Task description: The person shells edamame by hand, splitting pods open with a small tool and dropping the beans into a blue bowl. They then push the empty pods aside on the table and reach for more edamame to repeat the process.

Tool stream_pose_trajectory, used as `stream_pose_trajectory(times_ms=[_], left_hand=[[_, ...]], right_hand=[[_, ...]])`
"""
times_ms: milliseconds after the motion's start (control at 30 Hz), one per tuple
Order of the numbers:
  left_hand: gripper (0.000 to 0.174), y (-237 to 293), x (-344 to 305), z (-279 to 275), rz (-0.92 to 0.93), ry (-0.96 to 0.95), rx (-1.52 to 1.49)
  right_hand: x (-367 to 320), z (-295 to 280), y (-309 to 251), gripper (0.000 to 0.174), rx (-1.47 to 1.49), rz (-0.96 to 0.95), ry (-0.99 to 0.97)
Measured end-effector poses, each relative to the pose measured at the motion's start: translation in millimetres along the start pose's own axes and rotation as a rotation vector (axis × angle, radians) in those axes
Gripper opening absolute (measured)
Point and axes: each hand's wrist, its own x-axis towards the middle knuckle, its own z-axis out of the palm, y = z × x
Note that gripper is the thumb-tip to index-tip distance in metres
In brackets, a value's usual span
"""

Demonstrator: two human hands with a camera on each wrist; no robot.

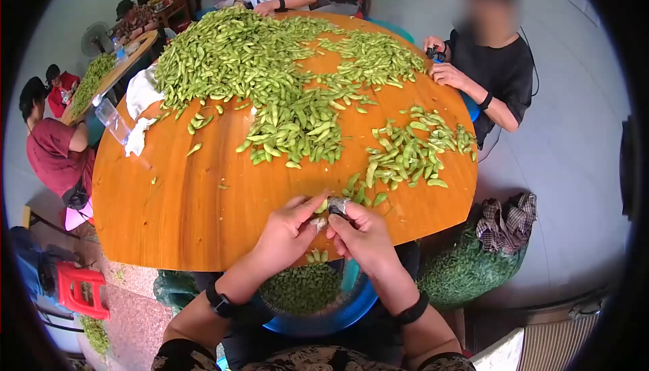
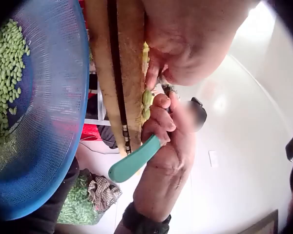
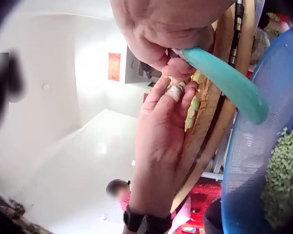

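Note:
My left hand [image 1: 287, 232] pinches a green soybean pod [image 1: 322, 206] just above the table's near edge. A whitish wrapping [image 3: 174, 91] covers one left finger. Meeting it at the fingertips, my right hand [image 1: 365, 236] grips a tool with a curved teal handle [image 2: 134, 158]. The handle sticks out below the palm and the tool's working end is hidden among the fingers. Under both hands sits a blue mesh basket [image 2: 63, 161] with shelled green beans [image 1: 301, 288] in it. Loose pods [image 1: 409, 155] lie on the table just beyond the right hand.
A large heap of pods [image 1: 236, 60] covers the far left of the wooden table [image 1: 169, 215]. A plastic bottle [image 1: 112, 121] and white cloth [image 1: 142, 92] lie at its left edge. On the right sit a person in black [image 1: 497, 67] and a full green sack [image 1: 466, 269] topped by checked cloth.

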Motion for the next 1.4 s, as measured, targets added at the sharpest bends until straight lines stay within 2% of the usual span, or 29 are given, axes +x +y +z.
stream_pose_trajectory(times_ms=[67,133,200,367,433,567,633,667,733,833,900,933,1067,1100,1133,1267,1400], left_hand=[[0.048,-2,-2,0,-0.016,0.0,0.032],[0.047,-5,-2,1,0.043,0.007,0.072],[0.046,-1,-1,0,0.023,-0.006,0.069],[0.042,0,-2,-2,0.015,-0.02,0.038],[0.042,0,-2,-2,0.071,0.008,0.078],[0.037,-6,-3,-2,0.033,-0.023,0.002],[0.026,-3,-5,-2,-0.241,-0.006,-0.361],[0.026,-1,-3,-4,-0.238,-0.004,-0.361],[0.024,3,2,-8,-0.378,0.054,-0.747],[0.024,-1,2,-12,-0.445,0.09,-0.886],[0.023,-7,2,-16,-0.43,0.073,-0.902],[0.022,-8,2,-18,-0.417,0.049,-0.926],[0.021,-7,3,-17,-0.403,0.107,-0.918],[0.021,-3,4,-15,-0.368,0.121,-0.835],[0.022,-1,4,-14,-0.333,0.137,-0.75],[0.028,-6,1,-8,-0.252,0.14,-0.734],[0.032,-13,-2,-4,-0.274,0.158,-0.549]], right_hand=[[-2,1,-1,0.009,-0.025,0.009,-0.019],[-1,-2,-2,0.009,-0.054,0.012,-0.035],[1,-6,0,0.009,0.034,0.012,-0.103],[6,-5,1,0.01,0.075,0.045,-0.09],[6,-5,0,0.011,0.083,0.062,-0.087],[5,-4,-2,0.01,0.078,0.078,-0.088],[6,-4,-1,0.01,0.073,0.087,-0.078],[7,-3,1,0.01,0.077,0.087,-0.075],[6,-2,1,0.011,0.082,0.082,-0.071],[0,1,-1,0.015,0.009,0.051,-0.093],[-6,1,-3,0.019,-0.124,-0.006,-0.019],[-6,-2,3,0.022,-0.149,-0.109,0.056],[-8,-3,-12,0.02,-0.276,-0.208,0.13],[-8,-2,-14,0.02,-0.28,-0.21,0.131],[-7,0,-16,0.019,-0.298,-0.232,0.105],[-1,9,-19,0.016,-0.354,-0.262,0.02],[5,11,-11,0.015,-0.405,-0.339,-0.008]])
